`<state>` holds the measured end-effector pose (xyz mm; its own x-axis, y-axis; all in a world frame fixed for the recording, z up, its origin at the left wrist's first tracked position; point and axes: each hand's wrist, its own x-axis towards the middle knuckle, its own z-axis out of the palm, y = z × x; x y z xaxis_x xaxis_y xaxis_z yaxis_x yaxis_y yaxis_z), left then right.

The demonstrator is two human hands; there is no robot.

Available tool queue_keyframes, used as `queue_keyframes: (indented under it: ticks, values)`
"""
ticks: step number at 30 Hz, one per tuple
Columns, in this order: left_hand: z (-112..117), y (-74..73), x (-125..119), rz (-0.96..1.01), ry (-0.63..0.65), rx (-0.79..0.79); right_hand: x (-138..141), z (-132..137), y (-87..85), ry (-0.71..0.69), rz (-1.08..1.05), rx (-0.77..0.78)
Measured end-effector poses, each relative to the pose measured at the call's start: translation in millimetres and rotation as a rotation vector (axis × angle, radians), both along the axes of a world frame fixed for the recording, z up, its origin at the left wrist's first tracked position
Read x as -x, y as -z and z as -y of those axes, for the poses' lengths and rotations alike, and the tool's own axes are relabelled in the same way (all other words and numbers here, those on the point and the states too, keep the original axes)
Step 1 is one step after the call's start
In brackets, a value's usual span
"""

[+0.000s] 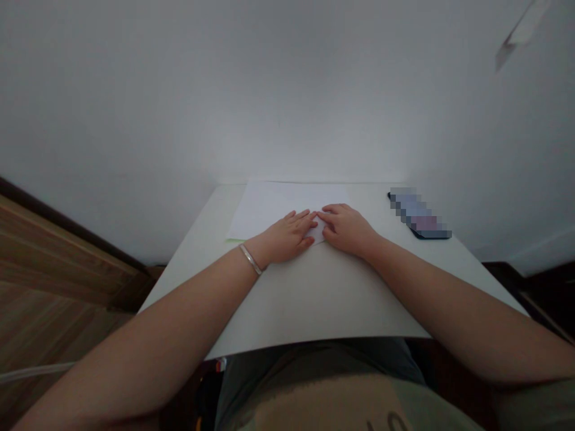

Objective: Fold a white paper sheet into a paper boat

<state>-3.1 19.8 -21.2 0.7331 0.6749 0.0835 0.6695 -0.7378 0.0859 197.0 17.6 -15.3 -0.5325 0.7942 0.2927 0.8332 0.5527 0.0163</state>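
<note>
Some white paper (278, 200) by the wall (287, 120)

My L hand (294, 238) is palm-down on its near part, fingers slightly spread; R hand (345, 230) beside it, fingers gently bent, tips abt touching L's. Both loosely open, resting w/o gripping. Paper's at back of white table (314, 299); phone (417, 215) on table to R.

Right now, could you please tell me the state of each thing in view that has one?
White rectangular paper sheet: laid out, partly covered.
Left hand: palm down, fingers extended.
Right hand: palm down, fingers slightly bent.
Silver metal bracelet: worn behind the left hand.
Dark-edged oblong phone: lying flat, upper face obscured.
</note>
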Motion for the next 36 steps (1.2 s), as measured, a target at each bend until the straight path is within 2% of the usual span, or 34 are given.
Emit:
queue_keyframes:
  ticks: [7,17,25,31,36]
  values:
    - [1,0.9,0,-0.045,-0.018,0.008,-2,7,-12.2,-0.093,0.09,-0.011]
    - [-1,0.7,1,-0.088,-0.006,0.01,1,37,-32.5,-0.042,0.265,0.102]
    - [-5,3.8,2,-0.07,0.0,0.03,11,41,-18.7,-0.002,0.222,0.013]
    - [-2,-0.7,0,-0.062,-0.028,0.058,17,27,-5.4,-0.001,0.064,-0.015]
    - [2,-2.3,-1,0.004,-0.041,0.057,8,13,-1.5,-0.053,-0.012,-0.011]
